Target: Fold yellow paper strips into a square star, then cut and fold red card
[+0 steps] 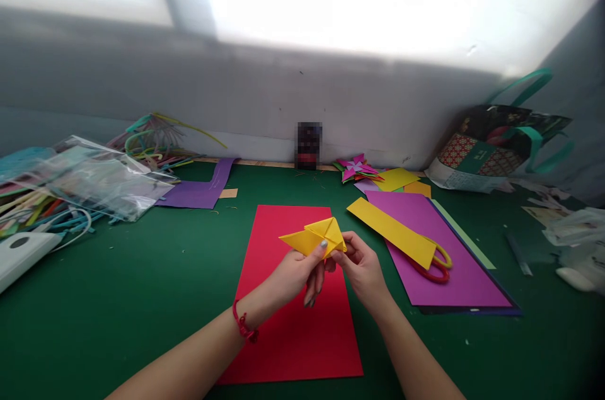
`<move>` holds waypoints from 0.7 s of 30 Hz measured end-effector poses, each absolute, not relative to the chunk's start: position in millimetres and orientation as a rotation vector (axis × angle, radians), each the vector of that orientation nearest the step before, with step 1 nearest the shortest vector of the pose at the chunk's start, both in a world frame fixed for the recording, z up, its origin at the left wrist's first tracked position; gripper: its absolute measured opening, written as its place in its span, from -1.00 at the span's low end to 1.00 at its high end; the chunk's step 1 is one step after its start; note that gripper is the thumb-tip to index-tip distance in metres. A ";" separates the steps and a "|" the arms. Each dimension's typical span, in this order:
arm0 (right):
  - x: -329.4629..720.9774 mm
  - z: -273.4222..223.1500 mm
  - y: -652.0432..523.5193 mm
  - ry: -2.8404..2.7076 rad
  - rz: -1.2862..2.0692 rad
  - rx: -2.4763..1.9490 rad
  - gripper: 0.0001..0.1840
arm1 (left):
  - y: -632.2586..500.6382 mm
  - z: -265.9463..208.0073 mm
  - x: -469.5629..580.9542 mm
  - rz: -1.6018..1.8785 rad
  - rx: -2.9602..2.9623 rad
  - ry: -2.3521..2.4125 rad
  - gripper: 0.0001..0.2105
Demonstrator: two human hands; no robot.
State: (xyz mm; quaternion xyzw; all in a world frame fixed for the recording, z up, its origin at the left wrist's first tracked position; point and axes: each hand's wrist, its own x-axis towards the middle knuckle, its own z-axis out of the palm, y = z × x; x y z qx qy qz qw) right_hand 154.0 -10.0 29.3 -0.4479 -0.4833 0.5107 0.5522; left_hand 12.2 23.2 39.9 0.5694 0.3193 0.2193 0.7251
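A folded yellow paper (pixel 312 238), with a pointed tip to the left and layered flaps on the right, is held up between both hands. My left hand (pixel 302 268) pinches it from below, thumb on the front face. My right hand (pixel 358 261) grips its lower right corner between thumb and fingers. Beneath the hands lies a red sheet (pixel 288 343) on the green table (pixel 142 299). The fingers hide part of the paper's underside.
To the right, a yellow strip (pixel 392 233) covers scissors (pixel 439 274) on purple sheets (pixel 458 290). Folded paper stars (pixel 357 168) sit near the wall. A bag (pixel 477 154) stands back right. Clear plastic packets (pixel 118 179) and a white power strip (pixel 23 255) lie left.
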 end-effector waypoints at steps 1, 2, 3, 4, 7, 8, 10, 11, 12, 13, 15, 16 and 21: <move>154.5 29.5 -10.2 -1.139 1.209 -1.041 -0.63 | 24.1 39.5 12.0 0.508 1.268 0.712 -0.43; 155.1 30.1 -10.5 -1.123 1.221 -1.012 -0.56 | 25.1 39.3 11.6 0.534 1.276 0.723 -0.44; 155.9 31.2 -10.9 -1.099 1.245 -0.976 -0.50 | 26.0 39.5 11.1 0.556 1.278 0.732 -0.45; 156.8 32.7 -11.3 -1.072 1.282 -0.942 -0.45 | 26.8 40.1 10.3 0.568 1.278 0.736 -0.47; 159.4 38.8 -12.6 -1.056 1.376 -0.931 -0.46 | 28.5 43.0 6.4 0.515 1.290 0.712 -0.51; 160.0 40.8 -12.9 -1.079 1.384 -0.960 -0.55 | 28.8 43.8 4.8 0.480 1.301 0.703 -0.53; 160.9 43.6 -13.1 -1.136 1.379 -1.012 -0.73 | 29.2 44.1 1.9 0.432 1.329 0.703 -0.58; 161.2 44.3 -13.0 -1.159 1.379 -1.027 -0.77 | 29.4 43.8 0.8 0.420 1.343 0.709 -0.60; 161.4 44.6 -12.9 -1.176 1.379 -1.033 -0.78 | 29.5 43.3 -0.1 0.418 1.357 0.712 -0.62; 161.8 44.6 -12.7 -1.186 1.374 -1.036 -0.78 | 29.7 42.7 -0.6 0.427 1.375 0.709 -0.62; 162.7 44.5 -12.3 -1.184 1.346 -1.056 -0.78 | 30.2 42.0 -0.9 0.460 1.446 0.694 -0.62; 163.2 44.7 -12.1 -1.171 1.325 -1.068 -0.78 | 30.6 42.1 -0.9 0.478 1.506 0.695 -0.64; 162.5 46.4 -11.6 -1.121 1.343 -1.063 -0.79 | 33.4 44.6 -0.6 0.543 1.795 0.809 -0.70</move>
